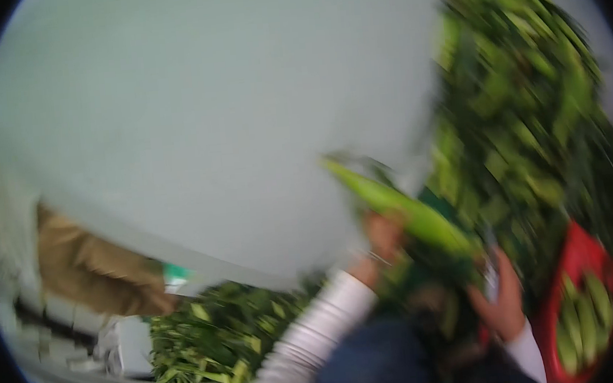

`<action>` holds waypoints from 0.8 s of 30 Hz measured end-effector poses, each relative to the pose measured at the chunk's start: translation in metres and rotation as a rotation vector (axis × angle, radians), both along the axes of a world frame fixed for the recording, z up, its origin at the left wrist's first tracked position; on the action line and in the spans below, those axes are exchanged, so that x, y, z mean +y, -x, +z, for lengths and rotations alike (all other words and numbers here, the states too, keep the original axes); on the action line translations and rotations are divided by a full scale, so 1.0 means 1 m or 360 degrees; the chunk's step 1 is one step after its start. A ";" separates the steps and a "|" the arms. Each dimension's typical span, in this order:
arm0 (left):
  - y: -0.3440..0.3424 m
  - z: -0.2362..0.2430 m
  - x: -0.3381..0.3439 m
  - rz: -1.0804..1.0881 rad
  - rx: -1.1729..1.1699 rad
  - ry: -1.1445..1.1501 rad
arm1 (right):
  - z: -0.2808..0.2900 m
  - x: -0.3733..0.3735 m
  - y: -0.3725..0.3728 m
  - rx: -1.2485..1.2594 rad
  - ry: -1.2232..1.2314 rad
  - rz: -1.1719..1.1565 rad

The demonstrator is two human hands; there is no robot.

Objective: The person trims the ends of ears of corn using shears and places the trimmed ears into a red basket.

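My left hand [385, 239] grips a long green ear of corn in its husk [421, 214], which slants from upper left down to the right, leafy strands at its upper tip. Near the corn's lower end my right hand [500, 298] is closed on what looks like a knife [490, 274], its blade blurred and pointing up. Leafy husks [503, 101] form a tall heap behind and to the right. The picture is smeared by motion, so fine contact between blade and corn is unclear.
A red crate [556, 294] with several green ears [584, 324] sits at lower right. More cut leaves [210, 338] pile along the bottom left. A large pale surface [205, 113] fills the upper left, beside brown sacking [87, 262], a white box [127, 346] and a grey ledge.
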State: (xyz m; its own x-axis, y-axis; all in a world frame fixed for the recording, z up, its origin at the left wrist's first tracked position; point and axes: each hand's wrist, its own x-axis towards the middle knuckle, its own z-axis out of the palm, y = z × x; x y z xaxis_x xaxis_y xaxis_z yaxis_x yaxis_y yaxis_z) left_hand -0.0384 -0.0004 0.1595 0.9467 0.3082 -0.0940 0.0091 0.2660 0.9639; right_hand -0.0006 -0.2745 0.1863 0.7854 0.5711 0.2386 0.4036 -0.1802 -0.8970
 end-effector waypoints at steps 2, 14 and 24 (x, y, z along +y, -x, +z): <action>0.012 0.026 0.031 0.0188 0.0043 0.0050 | 0.014 0.012 -0.004 0.0212 -0.0121 0.0212; -0.003 -0.014 -0.028 0.0344 0.0062 0.0593 | -0.080 0.001 0.009 0.1437 -0.0403 0.0082; 0.001 -0.019 -0.044 0.0138 0.0102 0.0305 | -0.103 0.010 0.009 0.1402 -0.0291 -0.0078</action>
